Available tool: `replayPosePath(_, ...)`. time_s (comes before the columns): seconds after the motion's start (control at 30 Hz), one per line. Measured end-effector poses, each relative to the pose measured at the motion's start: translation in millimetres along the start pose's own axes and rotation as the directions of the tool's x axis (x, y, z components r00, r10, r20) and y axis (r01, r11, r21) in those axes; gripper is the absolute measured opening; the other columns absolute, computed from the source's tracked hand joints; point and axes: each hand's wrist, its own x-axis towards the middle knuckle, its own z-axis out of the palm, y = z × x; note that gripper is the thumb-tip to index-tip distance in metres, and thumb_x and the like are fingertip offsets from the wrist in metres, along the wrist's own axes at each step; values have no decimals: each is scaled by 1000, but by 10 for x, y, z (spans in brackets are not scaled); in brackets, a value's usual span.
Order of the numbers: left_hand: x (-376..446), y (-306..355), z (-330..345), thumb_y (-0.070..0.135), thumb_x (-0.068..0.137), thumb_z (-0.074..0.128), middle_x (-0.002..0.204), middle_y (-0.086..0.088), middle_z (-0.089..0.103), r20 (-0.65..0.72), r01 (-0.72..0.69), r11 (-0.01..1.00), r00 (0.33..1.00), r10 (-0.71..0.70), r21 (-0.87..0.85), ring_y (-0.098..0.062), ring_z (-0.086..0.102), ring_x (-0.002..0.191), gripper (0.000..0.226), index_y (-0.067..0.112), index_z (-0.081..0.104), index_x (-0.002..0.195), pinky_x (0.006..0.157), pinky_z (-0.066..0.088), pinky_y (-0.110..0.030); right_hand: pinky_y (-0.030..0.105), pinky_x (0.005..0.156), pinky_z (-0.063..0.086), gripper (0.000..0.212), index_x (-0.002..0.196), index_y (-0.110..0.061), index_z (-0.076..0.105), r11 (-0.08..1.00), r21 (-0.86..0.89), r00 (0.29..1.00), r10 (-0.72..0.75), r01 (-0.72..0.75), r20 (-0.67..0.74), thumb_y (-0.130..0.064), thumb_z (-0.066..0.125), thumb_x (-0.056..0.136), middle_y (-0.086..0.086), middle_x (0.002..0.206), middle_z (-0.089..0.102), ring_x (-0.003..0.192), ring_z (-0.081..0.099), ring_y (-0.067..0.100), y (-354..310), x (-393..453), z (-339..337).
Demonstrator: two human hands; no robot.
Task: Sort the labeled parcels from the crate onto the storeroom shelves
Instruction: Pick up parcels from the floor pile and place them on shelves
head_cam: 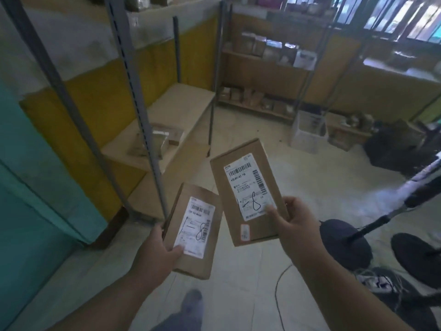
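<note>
I hold two flat brown cardboard parcels above the floor, each with a white shipping label marked by a handwritten 8. My left hand grips the smaller parcel at its lower left, thumb on the label. My right hand grips the larger parcel at its right edge, thumb on the label's lower corner. A metal-framed shelf unit with wooden boards stands ahead on the left; a clear-wrapped parcel lies on its board. The white crate sits on the floor further back.
More shelves along the back wall carry several boxes. Low boxes and a dark bag lie on the floor at the right. Black round stand bases, a pole and cables crowd the floor at lower right. My foot shows below.
</note>
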Motion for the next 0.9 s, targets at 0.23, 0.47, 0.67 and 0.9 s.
replayPosePath(0.23,1609,794,323,24,85,66,118,-5,64,88,137,990,987,-134,-29,-24,63,102,58,18,40,137,82,57,-40,25,52,53,24,110,-10,63,992,84,995,94,-92,-23,-24,71,92,6,93,76,72,74,15,-112,1668,-42)
replayPosePath(0.47,2942,1268,1053,35,68,55,106,-1,68,139,335,916,940,-311,-219,-24,65,97,53,26,51,120,91,54,-48,32,54,53,26,109,-10,63,980,7,975,196,-198,108,-28,72,91,7,91,78,73,75,20,151,3374,-234)
replayPosePath(0.67,3531,1467,1715,27,55,70,106,5,73,97,403,739,902,-420,-540,-10,69,83,58,29,61,112,69,59,-30,29,52,51,20,103,-14,64,968,-185,876,234,-170,421,-28,72,91,6,87,77,69,74,18,478,5010,180)
replayPosePath(0.9,4023,1104,2393,25,80,77,99,1,70,-167,571,593,626,-762,-568,-24,68,90,39,32,56,112,79,56,-38,29,50,50,14,103,-15,63,906,-390,717,380,-163,585,-23,69,94,4,86,77,71,73,17,1130,5991,854)
